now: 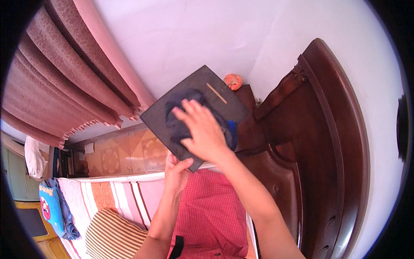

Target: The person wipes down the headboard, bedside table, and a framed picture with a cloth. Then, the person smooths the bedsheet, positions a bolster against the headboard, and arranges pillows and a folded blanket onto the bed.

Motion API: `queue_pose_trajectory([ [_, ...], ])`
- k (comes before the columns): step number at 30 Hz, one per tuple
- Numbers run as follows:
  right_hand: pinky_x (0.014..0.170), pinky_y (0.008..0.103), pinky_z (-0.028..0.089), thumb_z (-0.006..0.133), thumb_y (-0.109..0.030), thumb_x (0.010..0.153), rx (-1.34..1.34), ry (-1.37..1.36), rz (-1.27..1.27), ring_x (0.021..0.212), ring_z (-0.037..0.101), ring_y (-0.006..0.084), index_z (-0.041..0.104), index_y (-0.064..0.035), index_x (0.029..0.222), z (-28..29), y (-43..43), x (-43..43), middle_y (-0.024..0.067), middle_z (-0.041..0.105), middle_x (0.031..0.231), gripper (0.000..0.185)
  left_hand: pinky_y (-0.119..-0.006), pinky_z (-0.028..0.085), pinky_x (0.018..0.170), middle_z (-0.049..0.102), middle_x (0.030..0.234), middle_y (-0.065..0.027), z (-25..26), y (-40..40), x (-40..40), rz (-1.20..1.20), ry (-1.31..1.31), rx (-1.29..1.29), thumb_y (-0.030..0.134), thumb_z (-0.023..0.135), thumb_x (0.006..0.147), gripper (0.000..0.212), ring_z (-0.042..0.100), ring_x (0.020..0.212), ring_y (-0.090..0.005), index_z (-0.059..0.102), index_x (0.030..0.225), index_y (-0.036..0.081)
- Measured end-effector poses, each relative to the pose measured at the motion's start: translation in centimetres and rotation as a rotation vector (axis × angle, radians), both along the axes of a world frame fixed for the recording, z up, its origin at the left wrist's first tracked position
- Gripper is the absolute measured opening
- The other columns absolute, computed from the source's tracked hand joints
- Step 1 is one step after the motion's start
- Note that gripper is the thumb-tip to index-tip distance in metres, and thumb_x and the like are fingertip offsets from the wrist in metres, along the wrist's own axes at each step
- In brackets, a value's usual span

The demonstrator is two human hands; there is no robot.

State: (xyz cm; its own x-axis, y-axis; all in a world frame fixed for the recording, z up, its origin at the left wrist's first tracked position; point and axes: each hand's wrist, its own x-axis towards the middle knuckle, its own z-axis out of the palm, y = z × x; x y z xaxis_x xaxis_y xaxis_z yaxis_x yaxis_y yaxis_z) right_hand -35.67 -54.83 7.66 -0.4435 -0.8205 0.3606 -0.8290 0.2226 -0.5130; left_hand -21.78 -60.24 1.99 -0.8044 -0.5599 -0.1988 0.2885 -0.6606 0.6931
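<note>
A dark grey, flat rectangular board point(190, 79) is held up at an angle in front of me. My left hand point(177, 165) grips its lower corner, thumb on the near face. Over the middle of that face lies my right hand point(203, 132), slightly blurred, with its fingers apart. Darker patches surround the right hand; whether they are a printed picture, a stain or a cloth I cannot tell. A blue patch point(231, 128) shows at the right side of this dark area. Near the upper right edge is a thin tan strip point(216, 93).
A bed with a striped sheet point(123, 191) lies below, bearing a striped pillow point(113, 236) and folded blue clothing point(53, 207). The dark wooden headboard point(310, 136) rises at right. Pink curtains point(74, 68) hang at left above patterned floor tiles point(119, 153). An orange object point(233, 81) sits behind the board.
</note>
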Motion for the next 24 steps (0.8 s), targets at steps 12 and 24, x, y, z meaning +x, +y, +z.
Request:
queue_pose_trajectory([
  [12,0.11,0.0494,0.022,0.062,-0.002,0.068,-0.348,-0.068,-0.594,0.133,0.03,0.0384,0.04,-0.0069,0.135,-5.2,3.2,-3.7,0.0202,0.036,0.141,0.07,-0.037,0.044,0.098,0.056,0.121,-0.0117,1.4,1.2,0.5,0.023,-0.02,0.041,-0.009,0.062,0.072,0.058,0.056,0.111,-0.0241,0.042,0.126,0.002],
  [24,0.091,0.0303,0.045,0.065,0.006,0.076,-0.809,-1.012,-0.633,0.102,0.056,0.0191,0.042,-0.0004,0.129,-5.2,1.7,2.6,0.0107,0.057,0.116,0.059,-0.038,0.035,0.105,0.046,0.134,-0.0115,1.4,2.7,-1.6,0.107,-0.025,-0.131,0.001,0.065,0.078,0.068,0.045,0.124,-0.0223,0.033,0.138,0.007],
])
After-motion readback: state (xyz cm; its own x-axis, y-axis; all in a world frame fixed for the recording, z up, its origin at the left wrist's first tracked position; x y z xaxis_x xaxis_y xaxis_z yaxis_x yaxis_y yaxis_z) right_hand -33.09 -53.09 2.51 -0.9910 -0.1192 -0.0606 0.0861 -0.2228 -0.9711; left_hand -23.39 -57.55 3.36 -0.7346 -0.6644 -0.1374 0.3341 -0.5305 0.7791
